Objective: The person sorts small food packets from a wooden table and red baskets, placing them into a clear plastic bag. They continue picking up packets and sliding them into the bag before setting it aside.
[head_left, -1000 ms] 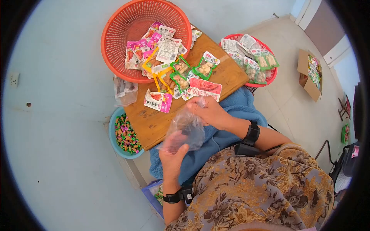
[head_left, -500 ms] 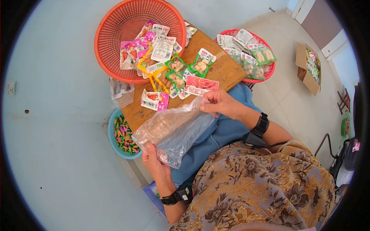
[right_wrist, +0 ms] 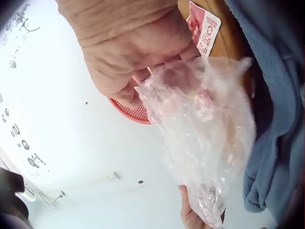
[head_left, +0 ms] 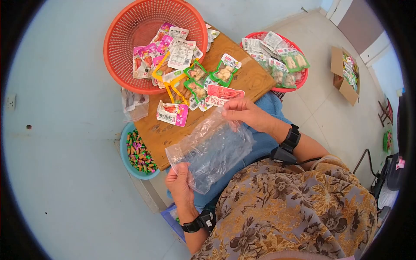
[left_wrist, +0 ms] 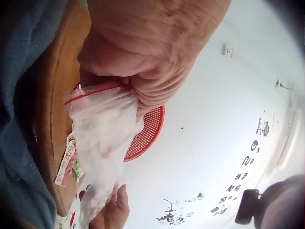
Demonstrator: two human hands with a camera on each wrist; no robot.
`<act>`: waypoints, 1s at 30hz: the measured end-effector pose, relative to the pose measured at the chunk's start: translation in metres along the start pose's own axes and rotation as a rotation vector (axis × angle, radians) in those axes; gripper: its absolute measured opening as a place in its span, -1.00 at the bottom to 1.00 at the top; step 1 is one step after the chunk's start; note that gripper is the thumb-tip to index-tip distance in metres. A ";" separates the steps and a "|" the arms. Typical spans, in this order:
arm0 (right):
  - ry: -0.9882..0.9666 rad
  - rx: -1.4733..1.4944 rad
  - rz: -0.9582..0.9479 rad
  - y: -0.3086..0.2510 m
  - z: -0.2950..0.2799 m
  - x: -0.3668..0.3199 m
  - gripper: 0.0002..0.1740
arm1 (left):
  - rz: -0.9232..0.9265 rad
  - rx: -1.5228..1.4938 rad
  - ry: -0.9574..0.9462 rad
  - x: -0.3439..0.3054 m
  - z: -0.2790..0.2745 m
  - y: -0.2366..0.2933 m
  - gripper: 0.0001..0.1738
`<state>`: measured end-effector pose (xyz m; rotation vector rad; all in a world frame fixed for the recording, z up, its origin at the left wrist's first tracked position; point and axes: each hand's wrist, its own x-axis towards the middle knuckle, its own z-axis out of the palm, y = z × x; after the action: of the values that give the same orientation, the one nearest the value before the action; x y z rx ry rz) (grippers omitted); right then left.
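A clear zip bag (head_left: 212,151) is stretched between both hands above the lap and the table's near edge. My left hand (head_left: 180,188) pinches its lower left end between thumb and fingers; a red zip line (left_wrist: 93,94) runs along that end in the left wrist view. At the opposite upper corner, my right hand (head_left: 249,115) pinches the plastic. The bag looks thin and wrinkled, and the blue cloth shows through it. Just beyond the right hand lies a pink and white food packet (head_left: 224,93). A white and purple packet (head_left: 172,113) lies nearer the left hand.
A red-orange basket (head_left: 119,43) holding packets stands on the wooden table (head_left: 251,78). Green-edged packets (head_left: 225,71) lie beside it. A red basket (head_left: 305,78) of packets is at the right, a blue basin (head_left: 125,158) of wrapped sweets below left. A cardboard box (head_left: 338,65) stands on the floor.
The bag went from bunched between the hands to spread out flat. My left hand moved down and left, away from the right hand, which shifted slightly right. The bag then tilted and opened wider.
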<state>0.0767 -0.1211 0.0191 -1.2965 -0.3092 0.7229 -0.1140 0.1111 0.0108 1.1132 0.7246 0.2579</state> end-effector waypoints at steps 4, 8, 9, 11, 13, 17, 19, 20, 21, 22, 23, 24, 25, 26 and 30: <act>-0.002 -0.051 0.052 -0.001 0.005 -0.003 -0.80 | -0.012 0.014 -0.023 0.001 -0.004 -0.003 -0.81; 0.194 -0.066 -0.032 0.007 0.005 0.000 -0.79 | 0.000 0.058 -0.054 0.001 -0.004 -0.005 -0.80; 0.190 -0.068 -0.032 0.007 0.007 -0.001 -0.79 | 0.001 0.045 -0.052 0.001 -0.004 -0.006 -0.79; 0.284 -0.038 -0.030 0.007 0.012 -0.001 -0.80 | -0.023 -0.018 -0.091 -0.001 -0.004 -0.004 -0.78; 0.301 -0.013 -0.029 0.010 0.009 0.000 -0.80 | -0.045 -0.080 -0.124 -0.003 -0.003 0.000 -0.76; 0.355 0.009 -0.056 0.016 0.004 0.005 -0.81 | -0.118 -0.229 -0.154 -0.005 0.000 0.000 -0.75; 0.347 0.038 -0.067 0.018 0.004 0.007 -0.81 | -0.118 -0.244 -0.148 -0.004 -0.002 -0.003 -0.76; 0.342 0.072 -0.070 0.017 0.003 0.008 -0.81 | -0.105 -0.242 -0.163 -0.005 -0.002 -0.002 -0.79; 0.339 0.069 -0.070 0.019 0.004 0.010 -0.81 | -0.088 -0.244 -0.183 -0.004 -0.004 -0.003 -0.81; 0.342 0.061 -0.071 0.021 0.004 0.011 -0.82 | -0.085 -0.247 -0.180 -0.004 -0.006 -0.004 -0.81; 0.343 0.053 -0.072 0.023 0.005 0.013 -0.83 | -0.042 -0.235 -0.156 -0.003 -0.008 -0.004 -0.83; 0.334 0.053 -0.072 0.024 0.005 0.015 -0.83 | 0.002 -0.222 -0.130 -0.003 -0.010 -0.004 -0.84; 0.313 0.022 -0.067 0.024 0.005 0.017 -0.83 | 0.005 -0.223 -0.122 -0.005 -0.011 -0.001 -0.84; 0.291 -0.008 -0.063 0.024 0.006 0.019 -0.82 | 0.036 -0.212 -0.093 -0.008 -0.011 0.006 -0.87; 0.477 -0.350 -0.381 0.024 0.035 0.038 -0.79 | 0.266 -0.069 0.108 -0.023 -0.016 0.038 -0.94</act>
<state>0.0770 -0.0684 -0.0009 -1.6349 -0.2873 0.0247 -0.1353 0.1269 0.0495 1.1359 0.6572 0.5684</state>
